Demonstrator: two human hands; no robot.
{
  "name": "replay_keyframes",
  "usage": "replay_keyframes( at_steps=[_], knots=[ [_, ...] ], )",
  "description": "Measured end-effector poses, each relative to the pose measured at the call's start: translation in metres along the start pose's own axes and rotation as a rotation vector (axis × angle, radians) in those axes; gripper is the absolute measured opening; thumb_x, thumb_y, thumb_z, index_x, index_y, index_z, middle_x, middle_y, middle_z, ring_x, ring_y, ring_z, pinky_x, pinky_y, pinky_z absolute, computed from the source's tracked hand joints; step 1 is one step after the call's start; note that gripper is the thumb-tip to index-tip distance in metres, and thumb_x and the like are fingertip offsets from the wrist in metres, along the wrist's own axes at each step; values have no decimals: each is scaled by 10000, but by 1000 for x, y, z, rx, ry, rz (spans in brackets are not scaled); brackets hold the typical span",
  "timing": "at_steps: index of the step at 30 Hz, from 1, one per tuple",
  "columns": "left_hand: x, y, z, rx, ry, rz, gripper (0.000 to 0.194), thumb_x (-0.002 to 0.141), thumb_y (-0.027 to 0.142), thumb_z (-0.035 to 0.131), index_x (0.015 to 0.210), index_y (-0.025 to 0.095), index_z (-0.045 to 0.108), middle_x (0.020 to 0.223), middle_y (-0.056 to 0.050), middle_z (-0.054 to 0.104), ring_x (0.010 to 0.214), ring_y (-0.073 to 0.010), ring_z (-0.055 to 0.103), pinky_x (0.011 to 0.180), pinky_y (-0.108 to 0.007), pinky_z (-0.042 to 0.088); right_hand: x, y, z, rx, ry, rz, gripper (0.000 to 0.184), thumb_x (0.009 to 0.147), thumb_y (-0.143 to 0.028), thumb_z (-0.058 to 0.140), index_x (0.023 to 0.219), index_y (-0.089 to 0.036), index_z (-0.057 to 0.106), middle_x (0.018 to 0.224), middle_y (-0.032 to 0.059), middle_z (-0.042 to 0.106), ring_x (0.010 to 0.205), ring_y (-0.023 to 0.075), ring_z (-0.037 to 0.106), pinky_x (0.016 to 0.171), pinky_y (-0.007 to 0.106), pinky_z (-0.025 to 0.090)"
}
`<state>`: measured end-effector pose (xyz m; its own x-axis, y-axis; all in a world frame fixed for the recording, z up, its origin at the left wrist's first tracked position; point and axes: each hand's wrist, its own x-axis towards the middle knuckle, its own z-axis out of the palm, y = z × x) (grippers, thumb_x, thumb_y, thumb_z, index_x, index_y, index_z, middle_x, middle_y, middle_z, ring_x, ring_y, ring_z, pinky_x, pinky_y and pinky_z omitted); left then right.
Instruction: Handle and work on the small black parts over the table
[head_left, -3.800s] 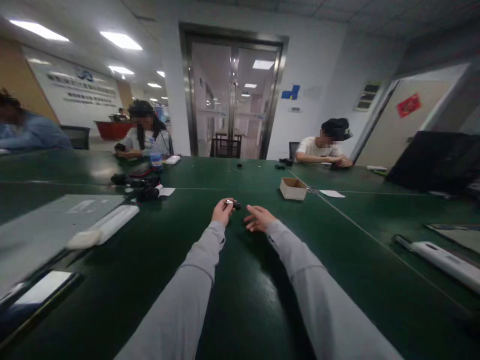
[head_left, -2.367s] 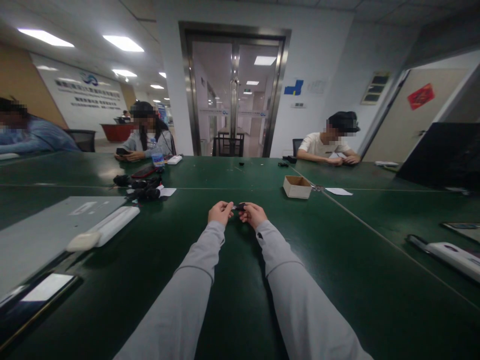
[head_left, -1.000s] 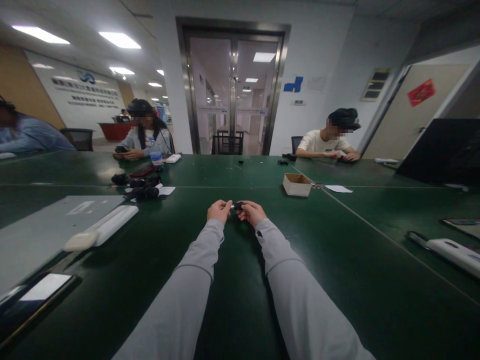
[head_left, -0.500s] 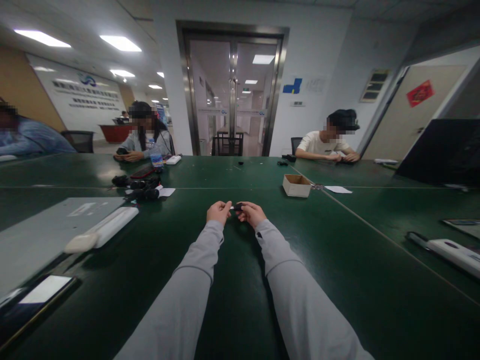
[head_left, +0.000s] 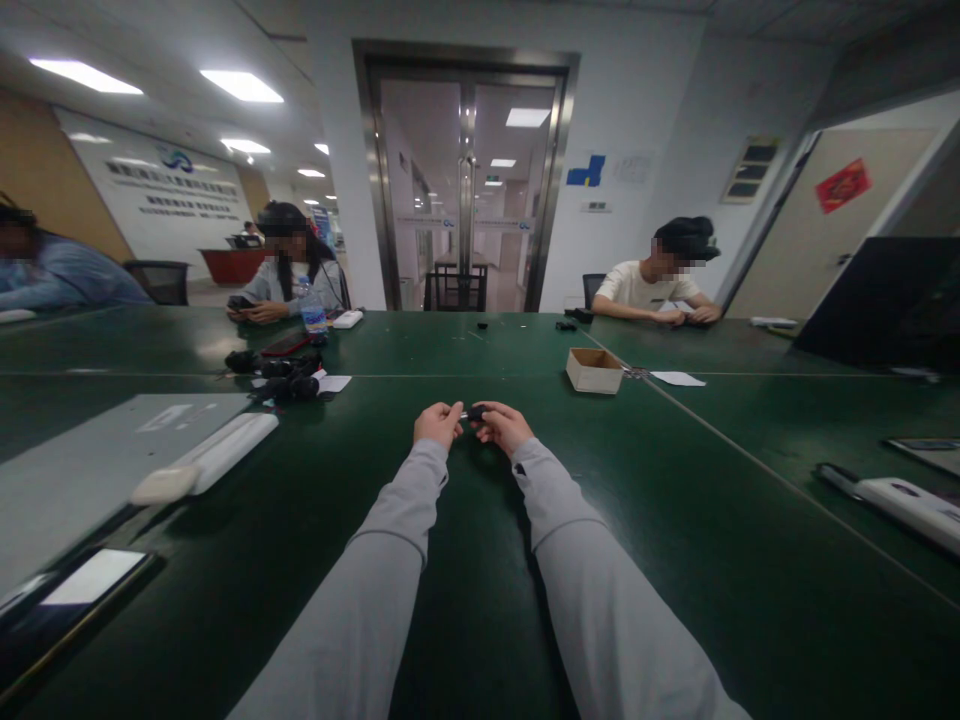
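Over the green table (head_left: 480,560), both hands meet at a small black piece with a silver metal end (head_left: 476,413); its exact kind is too small to make out. My right hand (head_left: 506,428) has its black body pinched between thumb and fingers. At the silver end, the thumb and fingertips of my left hand (head_left: 436,425) are closed. The fingers hide part of the piece.
Ahead to the right stands an open cardboard box (head_left: 594,372). Left lie a grey laptop (head_left: 90,440), a long white device (head_left: 232,450), a phone (head_left: 82,600) and black gear (head_left: 285,380). A white device (head_left: 911,508) lies right. People sit across the table.
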<state>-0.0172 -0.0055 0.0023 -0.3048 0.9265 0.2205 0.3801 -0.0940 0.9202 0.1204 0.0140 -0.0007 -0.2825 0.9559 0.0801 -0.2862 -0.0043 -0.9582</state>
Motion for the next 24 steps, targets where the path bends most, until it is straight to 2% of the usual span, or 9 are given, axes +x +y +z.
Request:
replay_keyframes(
  at_steps=[13, 24],
  knots=[
    [5, -5, -1, 123, -10, -10, 376, 721, 465, 481, 474, 183, 512, 438, 13, 543, 443, -101, 495, 522, -215, 379, -1, -1, -1, 6, -13, 1, 238, 654, -76, 499, 864, -121, 601, 577, 41, 634, 435, 103, 550, 428, 191, 446],
    [3, 0, -5, 161, -15, -22, 380, 714, 435, 487, 427, 188, 512, 422, 9, 529, 450, -110, 484, 543, -233, 367, -2, -1, -1, 6, -46, 0, 265, 659, -76, 502, 896, -121, 610, 580, 32, 632, 446, 100, 553, 440, 193, 449]
  ],
)
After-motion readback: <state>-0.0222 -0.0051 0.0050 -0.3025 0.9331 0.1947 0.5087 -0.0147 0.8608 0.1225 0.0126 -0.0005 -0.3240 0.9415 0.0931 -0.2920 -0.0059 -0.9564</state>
